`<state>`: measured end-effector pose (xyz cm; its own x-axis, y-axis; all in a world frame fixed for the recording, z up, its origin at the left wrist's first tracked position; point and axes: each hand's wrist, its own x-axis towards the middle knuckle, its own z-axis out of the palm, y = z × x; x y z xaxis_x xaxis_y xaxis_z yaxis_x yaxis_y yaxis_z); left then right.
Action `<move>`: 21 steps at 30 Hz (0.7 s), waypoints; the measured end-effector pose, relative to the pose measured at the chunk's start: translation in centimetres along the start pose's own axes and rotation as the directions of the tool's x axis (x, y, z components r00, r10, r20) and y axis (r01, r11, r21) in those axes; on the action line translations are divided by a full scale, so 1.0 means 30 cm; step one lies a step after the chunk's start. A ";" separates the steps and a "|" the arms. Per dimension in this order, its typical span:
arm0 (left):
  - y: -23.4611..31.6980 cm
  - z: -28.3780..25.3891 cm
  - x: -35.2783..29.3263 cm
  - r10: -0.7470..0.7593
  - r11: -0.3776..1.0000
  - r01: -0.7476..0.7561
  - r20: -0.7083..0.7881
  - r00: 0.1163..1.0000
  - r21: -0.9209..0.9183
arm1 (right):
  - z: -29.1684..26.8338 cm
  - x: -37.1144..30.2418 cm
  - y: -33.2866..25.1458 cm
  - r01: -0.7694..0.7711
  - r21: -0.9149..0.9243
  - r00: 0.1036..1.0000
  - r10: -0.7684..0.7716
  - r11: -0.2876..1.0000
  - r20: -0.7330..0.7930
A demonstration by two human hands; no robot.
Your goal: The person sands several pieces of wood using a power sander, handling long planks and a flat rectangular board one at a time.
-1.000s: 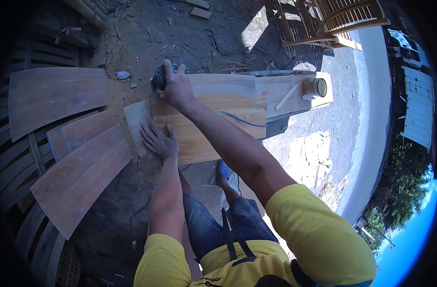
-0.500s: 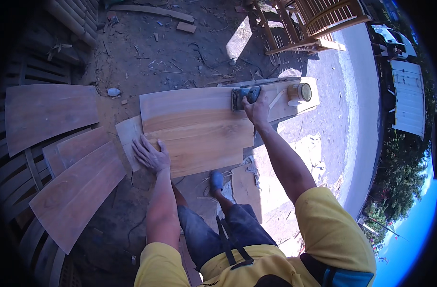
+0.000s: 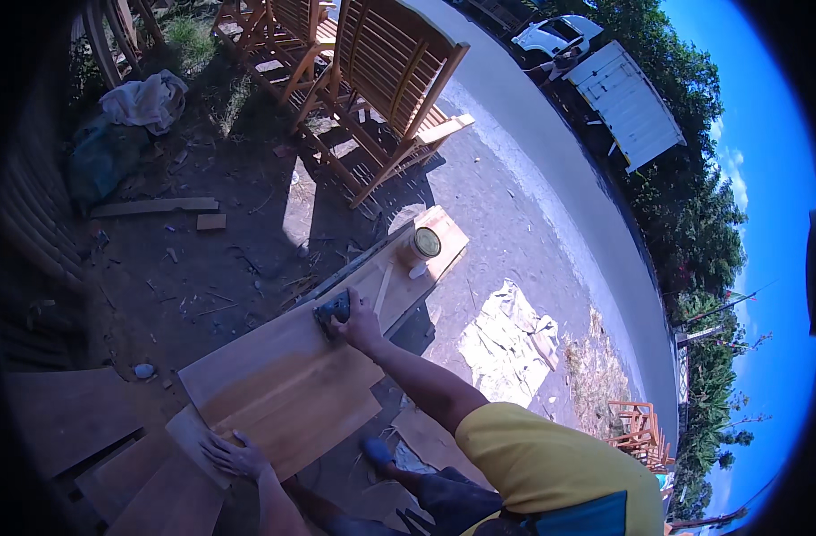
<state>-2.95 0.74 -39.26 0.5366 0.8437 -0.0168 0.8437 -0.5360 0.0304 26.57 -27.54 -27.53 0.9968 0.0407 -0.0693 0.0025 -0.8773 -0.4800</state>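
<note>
Holding a sander (image 3: 329, 314), fingers clamped on it, the right hand (image 3: 361, 325) is over the wooden panel (image 3: 287, 384); the left hand (image 3: 241, 458) lies fingers apart; slatted chairs (image 3: 388, 64) stand on dirt ground (image 3: 171, 295)

We've a free run over the wood panel (image 3: 287, 380) btwn our L hand (image 3: 236, 454) & R hand (image 3: 363, 325). The power sander (image 3: 334, 313) fills the spot under the R fingers. Beyond the R hand, a flat stick (image 3: 385, 284) lies low, then the can (image 3: 422, 245) stands in the way nr the tabletop's (image 3: 447, 236) far end. Loose boards (image 3: 73, 415) crowd L of the L hand; our shoe (image 3: 378, 452) takes up room to its R, below the panel.
</note>
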 end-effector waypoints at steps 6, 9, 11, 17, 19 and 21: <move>-0.051 0.029 -0.001 0.024 0.999 -0.027 -0.114 0.993 -0.029 | -0.011 -0.059 -0.008 0.066 -0.006 0.991 -0.064 0.998 0.120; -0.055 0.036 0.008 0.028 0.998 -0.035 -0.149 0.989 -0.047 | -0.019 -0.042 -0.001 -0.078 0.020 0.996 0.077 0.997 0.044; -0.038 0.037 0.010 0.029 0.998 -0.035 -0.134 0.991 -0.044 | -0.025 -0.031 0.010 -0.075 0.011 0.996 0.074 0.997 0.059; -0.038 -0.006 0.006 0.014 1.000 -0.016 -0.075 0.997 -0.019 | 0.065 -0.098 -0.136 0.105 0.044 0.980 -0.111 0.994 0.165; -0.020 -0.021 -0.004 0.009 1.000 -0.008 -0.033 0.999 0.008 | 0.109 -0.129 -0.217 0.063 0.047 0.973 -0.072 0.997 0.218; -0.005 -0.032 -0.001 0.016 1.000 -0.016 -0.027 1.000 -0.007 | 0.161 -0.148 -0.295 0.129 0.071 0.965 -0.142 0.989 0.223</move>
<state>-3.10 0.81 -38.31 0.5494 0.8355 0.0103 0.8347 -0.5494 0.0381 21.75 -17.66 -27.20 0.9432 0.2701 -0.1933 0.1253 -0.8284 -0.5459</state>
